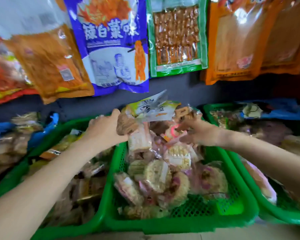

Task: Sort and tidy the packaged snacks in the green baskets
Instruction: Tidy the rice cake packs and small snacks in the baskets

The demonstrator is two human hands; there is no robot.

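So there are three green baskets side by side here, all stuffed with wrapped snacks. The middle basket (180, 220) is the one being worked on. It has a heap of clear-wrapped round puffed cakes (156, 174) piled toward its left and far side, with bare green mesh showing at the near right corner.

The left hand (104, 129) is up at the far left corner of that basket, fingers curled round a brown ridged snack pack (126, 125) (looks like a stack of wavy biscuits, pretty blurry though). The right hand (197, 134) reaches in from the right at the far end of the heap, fingers bent down into the crinkly wrappers near a pink-marked packet (171, 132). Honestly I can't tell if it's actually pinching one or just resting on them, too much motion blur.

A yellow-and-white bag (152, 108) sticks up at the far edge between the two hands.

The left basket (47, 141) holds brownish and orange packs, the right basket (249, 184) has more wrapped stuff, mostly out of frame.

On the wall behind hang big pouches: a blue-purple bag (114, 49), a green-framed pack (177, 35) of brown sticks, and orange bags (241, 40) on either side.
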